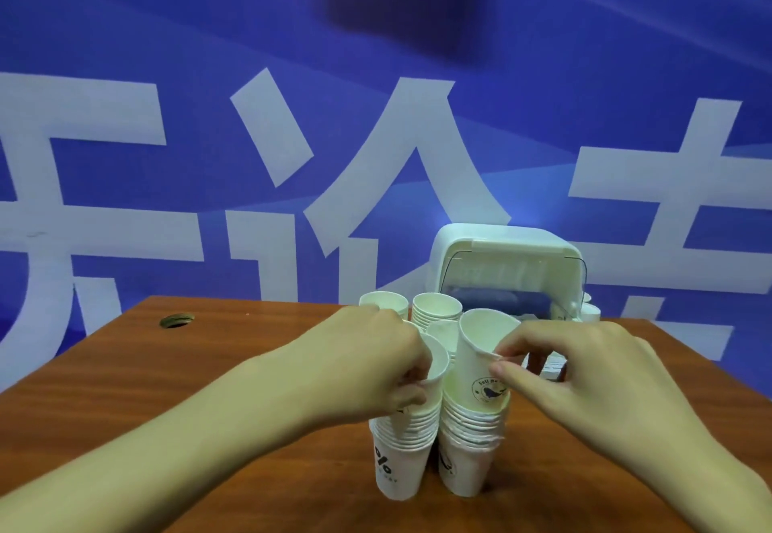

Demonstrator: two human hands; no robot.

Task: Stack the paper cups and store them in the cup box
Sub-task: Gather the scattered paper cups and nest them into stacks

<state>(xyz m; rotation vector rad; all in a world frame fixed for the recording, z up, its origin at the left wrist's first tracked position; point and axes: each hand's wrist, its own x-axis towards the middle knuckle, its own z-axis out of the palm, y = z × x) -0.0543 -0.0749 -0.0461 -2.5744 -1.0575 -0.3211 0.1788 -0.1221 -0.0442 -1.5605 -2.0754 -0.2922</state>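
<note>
Two stacks of white paper cups stand side by side near the front of the table: the left stack (399,465) and the right stack (468,449). My left hand (372,365) grips the top cup (434,369) of the left stack. My right hand (580,382) pinches the rim of the top cup (480,348), which sits tilted in the right stack. Behind them stand more cups (436,309), one group stacked. The white cup box (505,252) with a clear front stands at the table's far edge.
The brown wooden table (200,369) has a round cable hole (177,319) at the far left. A blue banner with large white characters (376,135) fills the background. A few small white cups (591,311) sit to the right of the box.
</note>
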